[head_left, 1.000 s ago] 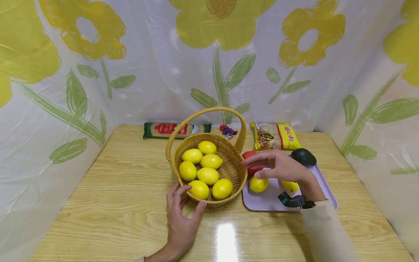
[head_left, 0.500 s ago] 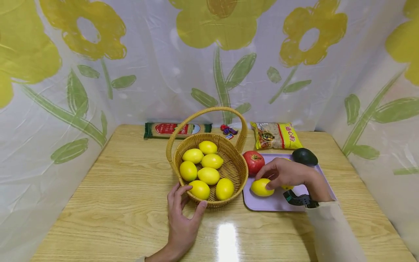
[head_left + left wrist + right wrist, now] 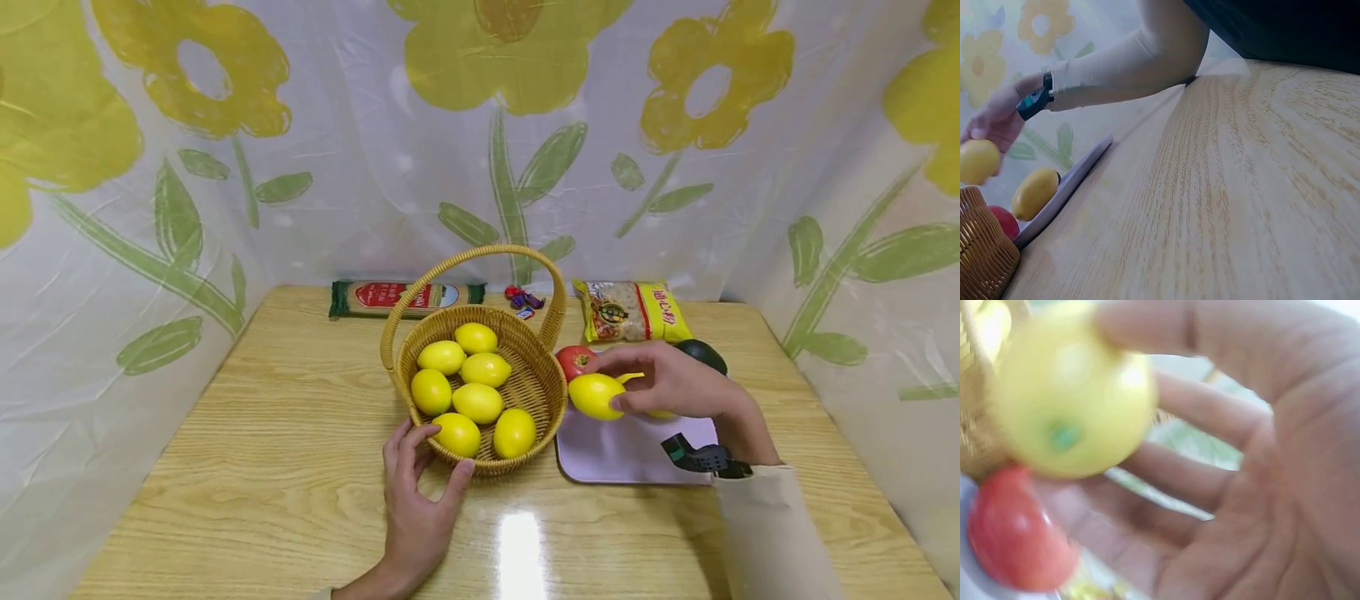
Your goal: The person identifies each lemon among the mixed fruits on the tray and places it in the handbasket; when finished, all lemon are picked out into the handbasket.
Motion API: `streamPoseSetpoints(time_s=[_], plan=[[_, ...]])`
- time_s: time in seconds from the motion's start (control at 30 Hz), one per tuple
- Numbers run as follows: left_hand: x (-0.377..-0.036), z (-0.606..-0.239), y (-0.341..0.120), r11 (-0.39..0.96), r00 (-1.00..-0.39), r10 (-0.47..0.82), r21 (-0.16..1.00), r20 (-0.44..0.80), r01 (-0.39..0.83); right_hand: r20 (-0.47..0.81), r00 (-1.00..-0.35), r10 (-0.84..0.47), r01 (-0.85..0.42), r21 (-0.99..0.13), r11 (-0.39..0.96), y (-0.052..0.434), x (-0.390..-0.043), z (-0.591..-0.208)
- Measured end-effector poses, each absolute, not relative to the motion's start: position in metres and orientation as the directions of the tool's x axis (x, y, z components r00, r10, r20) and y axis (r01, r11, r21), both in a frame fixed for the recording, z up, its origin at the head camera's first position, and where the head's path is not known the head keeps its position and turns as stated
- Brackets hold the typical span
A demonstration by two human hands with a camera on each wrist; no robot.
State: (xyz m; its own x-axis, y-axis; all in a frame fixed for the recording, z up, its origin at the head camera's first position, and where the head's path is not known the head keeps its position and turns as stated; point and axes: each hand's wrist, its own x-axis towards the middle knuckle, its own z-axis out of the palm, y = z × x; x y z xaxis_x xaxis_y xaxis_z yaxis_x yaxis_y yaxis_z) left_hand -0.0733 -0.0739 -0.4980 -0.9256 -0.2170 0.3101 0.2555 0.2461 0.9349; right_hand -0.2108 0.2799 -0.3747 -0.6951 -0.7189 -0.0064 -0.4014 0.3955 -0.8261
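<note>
A yellow lemon (image 3: 596,396) is pinched between the thumb and fingers of my right hand (image 3: 675,383), raised above the lilac tray (image 3: 630,458). The right wrist view shows this lemon (image 3: 1072,394) with a green spot at one end. My left hand (image 3: 420,500) holds the near left side of the wicker basket (image 3: 551,417), fingertips at its rim and thumb on the front. Several lemons (image 3: 477,404) lie inside the basket, mostly to the left. Another lemon (image 3: 1035,194) on the tray is mostly hidden behind my right hand in the head view.
A red pomegranate-like fruit (image 3: 574,362) sits on the tray beside the basket. A dark green avocado (image 3: 702,357) lies at the tray's far right corner. Behind stand a green pasta pack (image 3: 360,298), wrapped candies (image 3: 523,298) and a yellow food bag (image 3: 630,311). The basket handle (image 3: 498,248) arches overhead.
My right hand has gone from the basket's edge down to the tray, taken hold of a lemon and lifted it. One basket lemon has shifted slightly. My left hand stays in place.
</note>
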Motion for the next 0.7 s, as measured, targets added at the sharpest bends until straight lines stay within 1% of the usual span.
streamPoseSetpoints(time_s=[0.03, 0.1, 0.2, 0.3, 0.4, 0.53, 0.7], plan=[[-0.073, -0.498, -0.074, 0.247, -0.926, -0.218, 0.935, 0.308, 0.253, 0.043, -0.694, -0.718, -0.423, -0.832, 0.358, 0.275, -0.21, -0.373], [-0.073, -0.497, -0.075, 0.247, -0.926, -0.22, 0.936, 0.308, 0.252, 0.12, -0.709, -0.695, -0.479, -0.806, 0.349, 0.263, -0.209, -0.373], [-0.073, -0.497, -0.076, 0.245, -0.925, -0.219, 0.935, 0.31, 0.256, 0.176, -0.733, -0.657, -0.55, -0.722, 0.419, 0.241, -0.206, -0.376], [-0.074, -0.497, -0.076, 0.244, -0.922, -0.218, 0.933, 0.319, 0.265, 0.199, -0.746, -0.636, -0.595, -0.628, 0.501, 0.223, -0.204, -0.378], [-0.075, -0.498, -0.075, 0.246, -0.923, -0.214, 0.932, 0.32, 0.266, 0.214, -0.732, -0.647, -0.628, -0.58, 0.519, 0.214, -0.203, -0.379], [-0.075, -0.498, -0.074, 0.249, -0.927, -0.21, 0.934, 0.31, 0.255, 0.207, -0.728, -0.653, -0.634, -0.566, 0.527, 0.211, -0.201, -0.38], [-0.073, -0.497, -0.075, 0.259, -0.926, -0.214, 0.933, 0.31, 0.252, 0.188, -0.752, -0.632, -0.608, -0.569, 0.554, 0.214, -0.2, -0.377]])
